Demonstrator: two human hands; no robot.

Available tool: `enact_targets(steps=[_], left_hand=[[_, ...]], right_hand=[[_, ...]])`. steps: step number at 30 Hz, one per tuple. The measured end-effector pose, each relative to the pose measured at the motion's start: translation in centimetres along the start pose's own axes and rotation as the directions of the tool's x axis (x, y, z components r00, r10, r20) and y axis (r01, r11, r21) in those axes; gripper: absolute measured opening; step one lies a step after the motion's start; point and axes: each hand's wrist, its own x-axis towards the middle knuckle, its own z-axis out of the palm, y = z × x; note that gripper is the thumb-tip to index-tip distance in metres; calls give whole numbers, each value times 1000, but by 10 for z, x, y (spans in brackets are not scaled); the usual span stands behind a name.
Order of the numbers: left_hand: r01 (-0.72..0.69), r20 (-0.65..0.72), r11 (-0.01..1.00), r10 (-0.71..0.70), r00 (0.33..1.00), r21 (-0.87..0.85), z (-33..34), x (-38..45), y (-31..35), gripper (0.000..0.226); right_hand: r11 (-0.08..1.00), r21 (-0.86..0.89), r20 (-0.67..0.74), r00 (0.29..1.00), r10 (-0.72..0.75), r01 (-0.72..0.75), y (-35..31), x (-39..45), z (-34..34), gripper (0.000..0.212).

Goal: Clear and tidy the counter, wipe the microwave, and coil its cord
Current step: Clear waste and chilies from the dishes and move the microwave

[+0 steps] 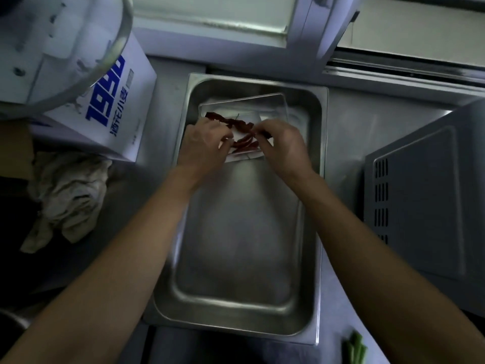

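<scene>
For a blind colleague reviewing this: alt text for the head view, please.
Two bare hands, left hand and right hand, handle dried red chillies in a steel pan; a microwave stands right, a crumpled cloth left.

Grey stainless-steel counter (346,119) carries a deep rectangular steel pan (236,258) at centre, a grey vented microwave (420,200) to its right, a white carton with blue print (110,111) to its left, a crumpled off-white cloth (68,195), and green stalks (355,349) at the near edge
</scene>
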Motion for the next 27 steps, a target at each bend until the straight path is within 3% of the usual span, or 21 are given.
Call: enact_targets(steps=[7, 13, 21, 27], left_hand=[[49, -45, 999, -50, 998, -21, -7, -12, -8, 8], [104, 5, 994, -104, 995, -45, -15, -24, 2, 14], [218, 188, 963, -188, 964, -158, -36, -65, 52, 26], [146, 159, 969, -115, 980, -198, -47, -112, 87, 31]], right_hand=[[1000, 4, 118, 993, 12, -12, -4, 25, 23, 12], [997, -73, 23, 1000, 15, -13, -16, 20, 15, 14], [980, -112, 43, 984, 173, -167, -44, -61, -37, 25], [958, -121, 19, 964, 265, -261, -73, -143, -64, 27]])
